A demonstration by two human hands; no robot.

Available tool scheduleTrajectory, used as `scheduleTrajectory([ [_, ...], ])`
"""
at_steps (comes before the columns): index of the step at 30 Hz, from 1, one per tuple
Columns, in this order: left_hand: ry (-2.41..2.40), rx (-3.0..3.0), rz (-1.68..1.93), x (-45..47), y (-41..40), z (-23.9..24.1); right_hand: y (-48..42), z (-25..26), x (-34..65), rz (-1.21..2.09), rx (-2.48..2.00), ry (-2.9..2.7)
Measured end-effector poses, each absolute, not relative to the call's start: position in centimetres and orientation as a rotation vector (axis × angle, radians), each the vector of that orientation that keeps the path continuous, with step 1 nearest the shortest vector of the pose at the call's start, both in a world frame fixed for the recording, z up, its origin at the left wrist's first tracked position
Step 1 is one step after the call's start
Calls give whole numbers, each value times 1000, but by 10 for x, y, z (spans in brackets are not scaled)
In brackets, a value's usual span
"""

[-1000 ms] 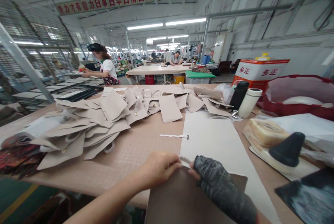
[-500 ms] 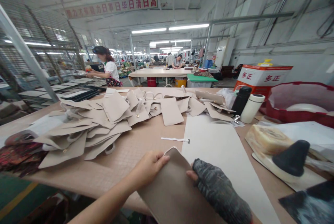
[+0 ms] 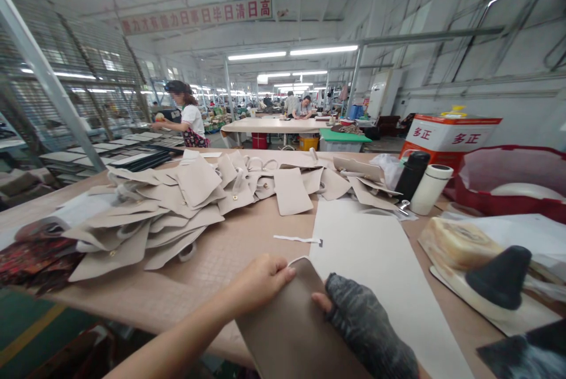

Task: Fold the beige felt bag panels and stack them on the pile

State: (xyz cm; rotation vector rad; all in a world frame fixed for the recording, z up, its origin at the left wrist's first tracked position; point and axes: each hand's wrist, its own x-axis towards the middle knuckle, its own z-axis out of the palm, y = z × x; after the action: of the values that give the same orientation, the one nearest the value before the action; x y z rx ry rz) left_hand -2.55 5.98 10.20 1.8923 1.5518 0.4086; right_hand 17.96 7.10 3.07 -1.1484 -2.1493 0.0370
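A taupe leather piece (image 3: 287, 320) with a rounded top edge stands up from the near edge of the table (image 3: 230, 261). My bare left hand (image 3: 259, 282) grips its upper left edge with thumb and curled fingers. My right hand (image 3: 354, 314), in a dark grey knit fingerless glove, pinches its right edge. A large white sheet (image 3: 375, 255) lies flat just beyond the piece. A heap of similar beige leather pieces (image 3: 177, 202) covers the table's left and middle.
A black bottle (image 3: 410, 175) and a white cup (image 3: 428, 189) stand at the right, behind them a red-and-white tin (image 3: 446, 134) and a red basin (image 3: 513, 181). A black cone (image 3: 499, 279) rests on paper. A person (image 3: 186, 122) works at the racks at the left.
The leather piece was turned upright from lying dark side up at the table edge. Both hands shifted along its top edge and keep hold of it.
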Motion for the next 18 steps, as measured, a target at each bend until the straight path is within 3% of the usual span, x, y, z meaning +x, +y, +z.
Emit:
scheduleTrajectory([
  [2,1571,1919,393,-23,61,101,70,37,176,25,-1196,-2218],
  [7,1481,1958,449,-20,63,101,69,40,177,524,-1144,-2233],
  [10,1455,1941,481,-19,64,101,70,35,179,664,-1121,-2126],
  [16,1552,2017,441,-8,62,102,73,48,167,279,-1174,-2272],
  [18,1547,2013,445,-6,62,101,74,55,163,299,-1115,-2312],
])
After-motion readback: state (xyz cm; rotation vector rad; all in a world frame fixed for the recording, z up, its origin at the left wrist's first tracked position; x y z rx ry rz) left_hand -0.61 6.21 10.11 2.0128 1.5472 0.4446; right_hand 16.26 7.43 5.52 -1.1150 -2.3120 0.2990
